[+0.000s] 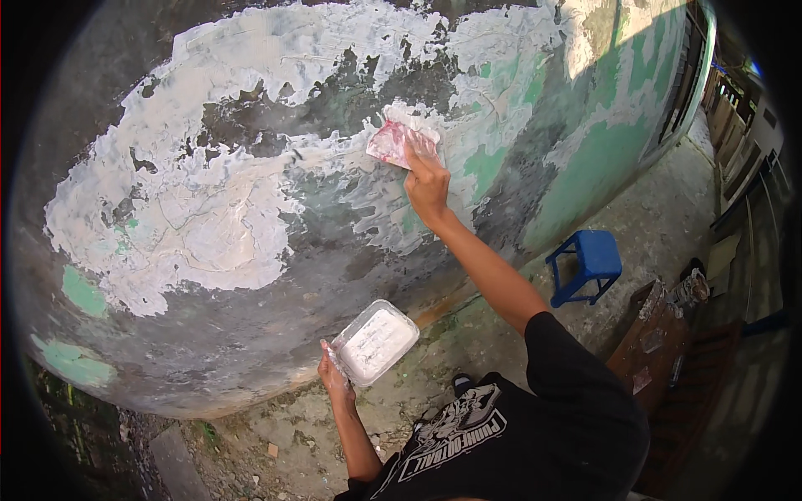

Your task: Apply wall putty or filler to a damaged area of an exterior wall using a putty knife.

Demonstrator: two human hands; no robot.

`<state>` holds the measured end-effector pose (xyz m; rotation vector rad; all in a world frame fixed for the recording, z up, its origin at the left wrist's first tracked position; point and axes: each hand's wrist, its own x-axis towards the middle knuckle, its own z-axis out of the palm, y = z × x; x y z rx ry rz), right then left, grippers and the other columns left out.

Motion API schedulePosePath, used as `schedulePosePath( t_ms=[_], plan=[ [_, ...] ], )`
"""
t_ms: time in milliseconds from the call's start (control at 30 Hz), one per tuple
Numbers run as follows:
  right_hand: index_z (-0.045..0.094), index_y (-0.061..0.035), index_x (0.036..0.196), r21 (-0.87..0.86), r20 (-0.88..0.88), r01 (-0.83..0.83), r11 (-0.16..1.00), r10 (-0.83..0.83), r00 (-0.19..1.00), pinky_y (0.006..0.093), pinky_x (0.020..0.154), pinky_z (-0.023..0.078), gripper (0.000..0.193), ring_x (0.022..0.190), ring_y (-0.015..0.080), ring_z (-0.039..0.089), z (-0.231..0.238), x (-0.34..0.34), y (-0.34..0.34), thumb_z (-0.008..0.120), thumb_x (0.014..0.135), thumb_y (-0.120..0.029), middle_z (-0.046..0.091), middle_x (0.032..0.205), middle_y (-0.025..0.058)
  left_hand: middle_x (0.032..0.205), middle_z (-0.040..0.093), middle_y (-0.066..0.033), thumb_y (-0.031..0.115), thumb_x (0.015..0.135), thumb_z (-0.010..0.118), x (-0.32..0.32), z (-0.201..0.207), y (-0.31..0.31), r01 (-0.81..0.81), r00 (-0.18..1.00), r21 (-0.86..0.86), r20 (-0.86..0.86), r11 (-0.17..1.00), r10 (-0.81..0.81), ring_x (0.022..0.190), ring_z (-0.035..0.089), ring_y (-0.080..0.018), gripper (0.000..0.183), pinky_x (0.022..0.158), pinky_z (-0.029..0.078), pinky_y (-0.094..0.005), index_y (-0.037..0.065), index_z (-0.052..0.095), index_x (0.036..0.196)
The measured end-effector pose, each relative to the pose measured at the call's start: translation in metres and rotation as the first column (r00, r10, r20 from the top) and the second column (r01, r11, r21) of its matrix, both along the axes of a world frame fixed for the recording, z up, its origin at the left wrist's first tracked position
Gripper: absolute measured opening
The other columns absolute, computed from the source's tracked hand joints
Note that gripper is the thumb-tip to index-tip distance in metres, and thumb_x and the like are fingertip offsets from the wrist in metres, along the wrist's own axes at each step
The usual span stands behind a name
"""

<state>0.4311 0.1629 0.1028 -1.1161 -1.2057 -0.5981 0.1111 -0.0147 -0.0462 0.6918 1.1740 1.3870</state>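
My right hand [428,185] is closed on a reddish, putty-smeared flat scraper [390,144], pressed against the wall [334,213]. White putty [411,115] is heaped along the scraper's upper edge. Lower down, my left hand [333,373] grips the side of a shallow, clear plastic tray [409,332] holding white putty [374,344]; its fingers are smeared with white. The wall is dark grey, with rough white putty patches spread over it and green paint showing through in places.
A blue plastic stool [595,255] stands on the concrete floor right of my arm, close to the wall. Farther right is a brown wooden table [656,346] with scraps on it. Stones and rubble [284,455] lie by the wall's foot at lower left.
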Motion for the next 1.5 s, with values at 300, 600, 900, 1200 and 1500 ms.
schedulePosePath(
  t_ms=[300,600,900,1200,1500],
  plan=[
    [0.065,-0.0011,0.118,-0.081,-0.019,-0.267,0.960,0.267,0.964,0.0402,0.067,0.053,0.047,0.078,0.0346,0.068,-0.053,-0.008,-0.037,0.052,0.075,0.013,0.069,0.095,0.0200,0.097,0.066,-0.0081,0.048,0.097,0.054,-0.008,0.000,0.022,0.109,0.994,-0.008,-0.030,0.994,-0.109,0.087,0.064,-0.0172,0.050,0.079,0.055,-0.0341,0.000,0.063,0.105],
    [0.066,-0.0002,0.118,-0.060,-0.223,-0.009,0.998,-0.005,0.975,0.0390,0.076,0.054,0.050,0.089,0.0386,0.068,-0.035,0.018,-0.002,0.051,0.072,0.013,0.068,0.104,0.0226,0.091,0.066,-0.0025,0.046,0.098,0.055,0.027,0.021,0.040,0.194,0.977,0.011,-0.097,0.981,-0.192,0.081,0.061,-0.0114,0.044,0.074,0.051,-0.0287,0.004,0.067,0.097],
    [0.066,-0.0015,0.118,0.075,-0.162,-0.139,0.987,0.150,0.975,0.0387,0.073,0.054,0.049,0.087,0.0371,0.068,-0.035,0.036,-0.014,0.053,0.073,0.012,0.069,0.100,0.0229,0.085,0.066,-0.0003,0.045,0.098,0.055,0.030,0.006,0.043,0.180,0.978,0.000,-0.110,0.984,-0.179,0.075,0.059,-0.0094,0.042,0.070,0.050,-0.0270,0.005,0.069,0.093],
    [0.065,-0.0011,0.120,-0.228,-0.238,-0.213,0.950,0.157,0.958,0.0392,0.072,0.054,0.046,0.089,0.0383,0.068,-0.052,-0.004,-0.022,0.055,0.076,0.009,0.068,0.102,0.0236,0.081,0.064,0.0018,0.045,0.098,0.056,0.045,0.006,0.042,0.136,0.984,-0.024,-0.109,0.990,-0.138,0.073,0.057,-0.0080,0.043,0.068,0.047,-0.0257,0.005,0.070,0.092],
    [0.066,-0.0045,0.113,-0.665,-0.254,-0.658,0.352,0.723,0.643,0.0430,0.066,0.052,0.033,0.076,0.0363,0.067,-0.046,-0.025,-0.120,0.061,0.080,0.002,0.070,0.094,0.0168,0.091,0.065,-0.0025,0.045,0.098,0.054,0.033,-0.012,0.040,0.144,0.979,-0.056,-0.140,0.988,-0.150,0.080,0.061,-0.0119,0.044,0.074,0.051,-0.0291,0.003,0.066,0.103]
  ],
)
